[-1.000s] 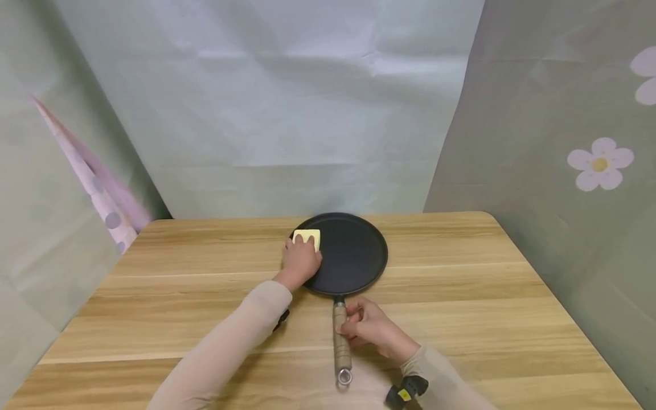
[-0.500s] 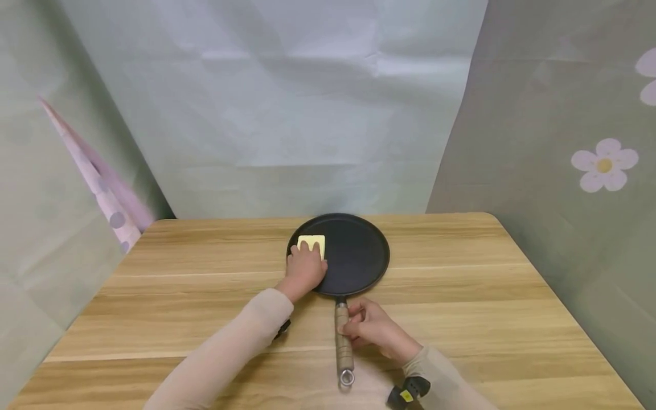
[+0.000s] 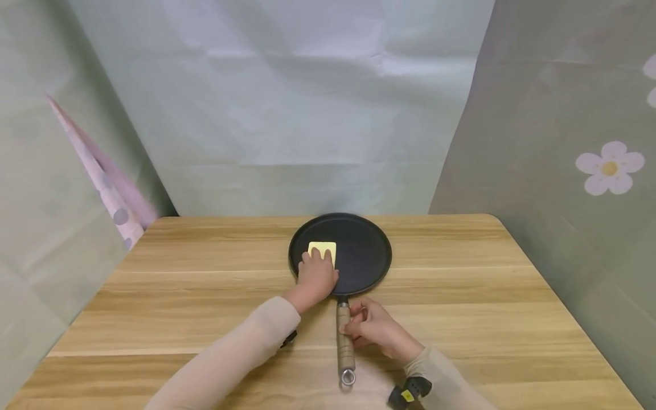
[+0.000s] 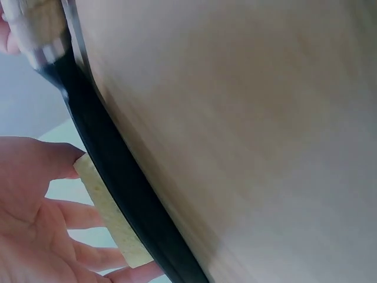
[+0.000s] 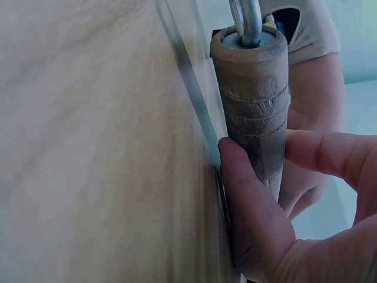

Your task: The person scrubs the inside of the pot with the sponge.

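Note:
A round black flat pan (image 3: 361, 250) lies on the wooden table with its handle (image 3: 345, 347) pointing toward me. My left hand (image 3: 316, 276) holds a pale yellow sponge (image 3: 323, 248) against the left part of the pan's surface, fingers spread over it. In the left wrist view the thumb and fingertips grip the edges of the sponge (image 4: 109, 212), which sits flat on the pan. My right hand (image 3: 378, 329) pinches the wood-look handle between thumb and fingers from its right side. A metal ring (image 5: 252, 20) hangs at the handle's end in the right wrist view.
The wooden table (image 3: 487, 296) extends to both sides of the pan, whose far rim is near the table's back edge. Pale fabric sheets (image 3: 328, 114) hang behind and at both sides. A black wrist strap (image 3: 410, 393) sits on the right forearm.
The left hand has slid the sponge across the pan, to the right and toward me. The right hand keeps its pinch on the handle; the pan stays about where it was.

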The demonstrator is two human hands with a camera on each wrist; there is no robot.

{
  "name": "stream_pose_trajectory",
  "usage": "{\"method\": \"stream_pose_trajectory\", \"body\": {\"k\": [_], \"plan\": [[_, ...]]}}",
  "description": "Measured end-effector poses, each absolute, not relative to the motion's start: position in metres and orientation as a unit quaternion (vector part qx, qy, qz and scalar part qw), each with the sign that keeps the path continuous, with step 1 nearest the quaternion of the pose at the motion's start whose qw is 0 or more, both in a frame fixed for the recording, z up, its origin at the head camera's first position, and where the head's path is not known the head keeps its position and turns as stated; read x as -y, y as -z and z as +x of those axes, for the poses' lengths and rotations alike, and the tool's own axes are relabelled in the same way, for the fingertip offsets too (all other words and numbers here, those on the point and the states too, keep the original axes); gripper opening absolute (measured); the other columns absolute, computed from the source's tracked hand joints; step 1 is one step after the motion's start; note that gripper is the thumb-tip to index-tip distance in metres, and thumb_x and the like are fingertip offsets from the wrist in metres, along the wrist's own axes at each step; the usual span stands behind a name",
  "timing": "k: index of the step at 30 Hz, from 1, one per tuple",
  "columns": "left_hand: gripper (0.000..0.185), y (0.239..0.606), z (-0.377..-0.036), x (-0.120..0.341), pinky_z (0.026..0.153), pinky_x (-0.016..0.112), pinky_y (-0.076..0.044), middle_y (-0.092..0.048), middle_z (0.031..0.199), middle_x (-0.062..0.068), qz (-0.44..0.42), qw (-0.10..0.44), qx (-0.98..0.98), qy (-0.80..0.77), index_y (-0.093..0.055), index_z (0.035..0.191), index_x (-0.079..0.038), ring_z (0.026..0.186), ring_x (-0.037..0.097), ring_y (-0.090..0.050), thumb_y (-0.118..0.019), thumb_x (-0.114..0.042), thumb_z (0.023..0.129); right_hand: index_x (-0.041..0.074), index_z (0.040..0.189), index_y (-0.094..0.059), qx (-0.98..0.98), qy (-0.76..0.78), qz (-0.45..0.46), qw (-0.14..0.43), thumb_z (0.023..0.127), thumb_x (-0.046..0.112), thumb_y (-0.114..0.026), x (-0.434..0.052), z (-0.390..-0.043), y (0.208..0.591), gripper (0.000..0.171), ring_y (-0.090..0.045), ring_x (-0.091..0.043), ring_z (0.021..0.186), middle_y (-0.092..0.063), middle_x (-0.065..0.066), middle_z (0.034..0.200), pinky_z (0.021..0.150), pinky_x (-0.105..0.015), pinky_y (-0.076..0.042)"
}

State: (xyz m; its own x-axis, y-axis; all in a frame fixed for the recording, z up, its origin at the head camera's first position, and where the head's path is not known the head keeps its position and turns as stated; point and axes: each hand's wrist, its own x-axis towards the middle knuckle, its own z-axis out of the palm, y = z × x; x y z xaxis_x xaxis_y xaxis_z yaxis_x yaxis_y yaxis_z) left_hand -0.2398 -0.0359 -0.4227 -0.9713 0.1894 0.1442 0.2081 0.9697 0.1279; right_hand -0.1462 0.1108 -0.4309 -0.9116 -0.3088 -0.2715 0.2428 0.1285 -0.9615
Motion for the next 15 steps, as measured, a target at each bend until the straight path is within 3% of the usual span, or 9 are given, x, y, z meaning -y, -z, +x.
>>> {"method": "stream_pose_trajectory", "body": {"k": [15], "plan": [[0.053,0.4209,-0.2341,0.0353,0.074,0.044,-0.05,-0.053,0.118,0.026,-0.112,0.077,0.988,0.078,-0.057,0.13,-0.001,0.096,0.039,-0.049,-0.065,-0.037,0.091,-0.007,0.105,-0.044,-0.724,0.657,-0.021,0.209,0.077,-0.004,-0.066,-0.1103,-0.1455,0.4296,0.037,-0.058,-0.015,0.065,-0.058,-0.008,0.079,0.059,-0.031,-0.054]]}}
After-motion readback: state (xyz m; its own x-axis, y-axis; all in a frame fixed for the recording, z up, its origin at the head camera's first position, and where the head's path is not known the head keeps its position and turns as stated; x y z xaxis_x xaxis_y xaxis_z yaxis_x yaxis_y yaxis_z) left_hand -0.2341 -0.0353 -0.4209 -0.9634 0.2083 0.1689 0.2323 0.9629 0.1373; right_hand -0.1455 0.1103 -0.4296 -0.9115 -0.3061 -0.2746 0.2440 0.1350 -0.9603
